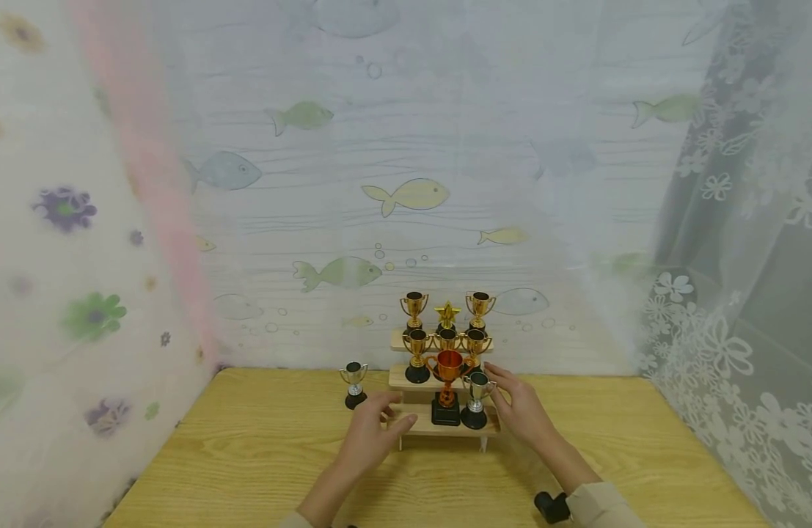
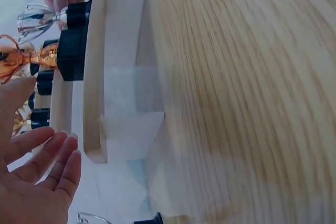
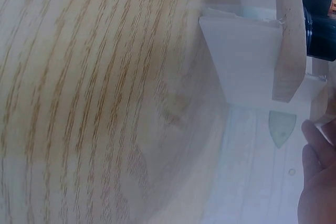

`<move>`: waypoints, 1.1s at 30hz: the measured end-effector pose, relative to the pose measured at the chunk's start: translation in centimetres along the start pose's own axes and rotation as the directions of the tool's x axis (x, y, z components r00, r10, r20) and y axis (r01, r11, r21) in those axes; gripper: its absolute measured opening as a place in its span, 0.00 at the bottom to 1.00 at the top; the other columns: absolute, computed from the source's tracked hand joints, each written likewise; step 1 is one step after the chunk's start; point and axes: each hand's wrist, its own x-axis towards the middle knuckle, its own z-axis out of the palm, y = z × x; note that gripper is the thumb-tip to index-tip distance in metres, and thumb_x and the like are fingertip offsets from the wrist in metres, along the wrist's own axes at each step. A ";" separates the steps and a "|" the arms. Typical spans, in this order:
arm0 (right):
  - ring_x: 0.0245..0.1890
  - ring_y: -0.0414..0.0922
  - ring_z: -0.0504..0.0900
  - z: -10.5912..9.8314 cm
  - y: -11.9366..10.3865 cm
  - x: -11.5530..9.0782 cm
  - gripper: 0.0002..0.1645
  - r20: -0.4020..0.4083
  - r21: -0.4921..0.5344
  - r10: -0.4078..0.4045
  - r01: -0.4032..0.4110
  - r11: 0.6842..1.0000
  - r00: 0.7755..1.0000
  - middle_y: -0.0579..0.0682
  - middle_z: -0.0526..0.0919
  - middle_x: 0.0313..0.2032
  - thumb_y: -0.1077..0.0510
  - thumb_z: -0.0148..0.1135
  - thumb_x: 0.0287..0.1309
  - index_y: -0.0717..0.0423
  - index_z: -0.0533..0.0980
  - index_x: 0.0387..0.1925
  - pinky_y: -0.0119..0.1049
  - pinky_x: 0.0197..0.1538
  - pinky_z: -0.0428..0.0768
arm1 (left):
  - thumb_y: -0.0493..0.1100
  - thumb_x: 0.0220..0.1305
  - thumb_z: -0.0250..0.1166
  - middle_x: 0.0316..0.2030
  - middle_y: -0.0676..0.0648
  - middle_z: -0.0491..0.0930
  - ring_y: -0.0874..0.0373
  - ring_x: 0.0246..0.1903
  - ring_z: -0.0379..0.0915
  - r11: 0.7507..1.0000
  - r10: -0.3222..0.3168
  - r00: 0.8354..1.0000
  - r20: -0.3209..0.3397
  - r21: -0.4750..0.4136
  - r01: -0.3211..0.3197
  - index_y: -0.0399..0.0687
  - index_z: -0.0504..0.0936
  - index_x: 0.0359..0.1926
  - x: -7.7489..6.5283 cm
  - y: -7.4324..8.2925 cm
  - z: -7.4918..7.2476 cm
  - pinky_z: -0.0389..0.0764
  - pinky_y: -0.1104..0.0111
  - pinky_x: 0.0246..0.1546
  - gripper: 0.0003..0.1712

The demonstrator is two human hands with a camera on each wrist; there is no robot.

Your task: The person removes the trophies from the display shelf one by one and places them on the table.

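A wooden three-tier stand (image 1: 445, 431) holds small trophy cups. Its lowest step carries a shiny orange trophy (image 1: 448, 367) on a square black base, with a silver trophy (image 1: 475, 389) close on its right. My left hand (image 1: 369, 433) is at the left end of that step, fingers loosely bent and holding nothing, as the left wrist view also shows. At the stand's right side is my right hand (image 1: 526, 414), fingers extended, thumb near the silver trophy; whether it touches the stand is unclear. Another silver trophy (image 1: 355, 380) stands on the table, left of the stand.
Gold cups (image 1: 417, 345) line the middle step. On the top step, a gold star trophy (image 1: 448, 314) stands between two gold cups. A black object (image 1: 551, 506) lies by the right forearm on the wooden table (image 1: 247, 447). Behind hangs a fish-patterned curtain (image 1: 412, 242).
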 end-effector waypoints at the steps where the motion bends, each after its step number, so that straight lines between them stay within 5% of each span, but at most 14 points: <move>1: 0.68 0.65 0.70 0.0 0.0 0.0 0.24 0.000 0.001 0.001 -0.001 1.000 1.000 0.62 0.73 0.68 0.59 0.56 0.76 0.69 0.74 0.65 0.62 0.66 0.69 | 0.50 0.65 0.73 0.52 0.39 0.83 0.49 0.41 0.79 1.000 0.005 1.000 0.001 0.004 -0.005 0.38 0.83 0.56 0.0 0.1 0.2 0.83 0.62 0.40 0.25; 10: 0.67 0.65 0.71 0.0 0.1 0.0 0.23 -0.002 -0.002 -0.002 0.002 1.000 1.000 0.63 0.74 0.68 0.60 0.56 0.75 0.70 0.74 0.64 0.62 0.66 0.70 | 0.47 0.63 0.74 0.47 0.41 0.83 0.50 0.42 0.79 0.998 0.044 0.999 -0.006 0.045 -0.044 0.39 0.85 0.52 0.5 0.9 1.8 0.80 0.63 0.42 0.21; 20: 0.67 0.66 0.71 0.0 -0.1 0.0 0.23 -0.007 0.002 -0.014 0.014 1.000 1.000 0.63 0.74 0.67 0.60 0.56 0.76 0.71 0.74 0.64 0.63 0.66 0.70 | 0.50 0.62 0.75 0.51 0.36 0.84 0.43 0.48 0.83 1.000 -0.021 1.000 -0.012 -0.005 0.021 0.34 0.83 0.55 0.9 1.5 3.1 0.83 0.50 0.50 0.28; 33: 0.68 0.65 0.71 0.1 0.0 -0.1 0.23 -0.012 0.010 -0.007 0.007 1.000 1.000 0.62 0.73 0.68 0.59 0.56 0.76 0.70 0.74 0.64 0.62 0.66 0.70 | 0.50 0.54 0.81 0.52 0.39 0.85 0.44 0.52 0.81 0.997 -0.075 0.996 -0.057 0.012 0.076 0.37 0.85 0.55 1.7 2.0 5.4 0.81 0.50 0.54 0.32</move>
